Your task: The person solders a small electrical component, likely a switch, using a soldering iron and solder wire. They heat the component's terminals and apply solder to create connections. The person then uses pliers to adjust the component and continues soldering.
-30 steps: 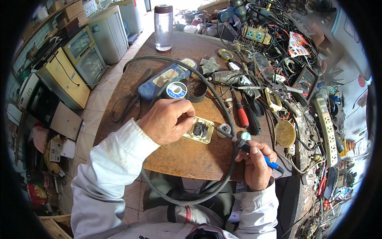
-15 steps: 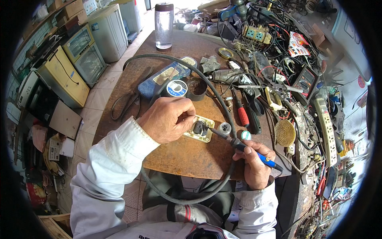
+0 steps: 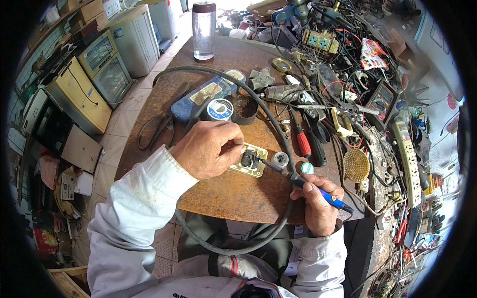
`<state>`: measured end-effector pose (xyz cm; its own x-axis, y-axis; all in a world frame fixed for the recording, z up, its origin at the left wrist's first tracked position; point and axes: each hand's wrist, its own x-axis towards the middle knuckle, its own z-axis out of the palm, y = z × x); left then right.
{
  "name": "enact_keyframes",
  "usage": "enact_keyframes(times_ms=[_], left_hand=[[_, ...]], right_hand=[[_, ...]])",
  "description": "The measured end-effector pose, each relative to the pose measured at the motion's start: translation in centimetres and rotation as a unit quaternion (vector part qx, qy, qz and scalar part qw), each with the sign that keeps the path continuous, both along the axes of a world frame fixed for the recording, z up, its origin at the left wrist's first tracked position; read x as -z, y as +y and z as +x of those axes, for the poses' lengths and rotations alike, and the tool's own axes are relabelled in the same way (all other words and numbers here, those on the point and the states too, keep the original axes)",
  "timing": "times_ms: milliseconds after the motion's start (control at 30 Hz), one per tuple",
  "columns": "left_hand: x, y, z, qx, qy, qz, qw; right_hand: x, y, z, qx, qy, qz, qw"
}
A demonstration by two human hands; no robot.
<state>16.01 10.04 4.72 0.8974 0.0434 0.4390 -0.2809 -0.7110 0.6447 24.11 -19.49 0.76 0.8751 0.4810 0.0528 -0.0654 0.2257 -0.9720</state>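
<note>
My right hand (image 3: 320, 208) grips the blue handle of a soldering iron (image 3: 330, 199). The iron's tip reaches the dark inner part of a small cream plastic housing (image 3: 257, 173), which lies open-side up on the worn wooden table. Over the housing's left side, my left hand (image 3: 209, 150) is closed in a pinch, its fingers hiding what they hold. A thick dark cable (image 3: 238, 250) loops around the work and hangs over the table's near edge. Beyond my left hand stands a spool of solder (image 3: 219, 110), apparently, with a white and blue label.
A round dark tin (image 3: 245, 110), a clear little jar (image 3: 279, 159) and a red-handled screwdriver (image 3: 302, 143) surround the work. A water bottle (image 3: 203, 35) stands at the far edge. Tangled wires, a multimeter (image 3: 381, 102) and a power strip (image 3: 407, 164) crowd the right side.
Hardly anything differs. Both hands stay in place, with the soldering iron's tip still at the housing.
</note>
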Motion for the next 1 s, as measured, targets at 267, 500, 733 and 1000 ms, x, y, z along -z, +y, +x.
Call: enact_keyframes(times_ms=[267,500,733,1000], left_hand=[[0.03,0.04,-0.02,0.000,-0.009,0.014,1.000],[0.38,0.08,0.17,0.002,-0.014,0.019,1.000],[0.42,0.10,0.16,-0.002,-0.011,0.025,1.000],[0.32,0.05,0.19,-0.003,-0.014,0.028,0.999]], right_hand=[[0.01,0.02,0.25,0.001,0.004,-0.004,1.000],[0.01,0.17,0.35,0.001,0.009,0.012,1.000],[0.06,0.18,0.34,0.001,0.009,0.018,1.000],[0.16,0.07,0.37,0.000,0.008,0.020,1.000]])
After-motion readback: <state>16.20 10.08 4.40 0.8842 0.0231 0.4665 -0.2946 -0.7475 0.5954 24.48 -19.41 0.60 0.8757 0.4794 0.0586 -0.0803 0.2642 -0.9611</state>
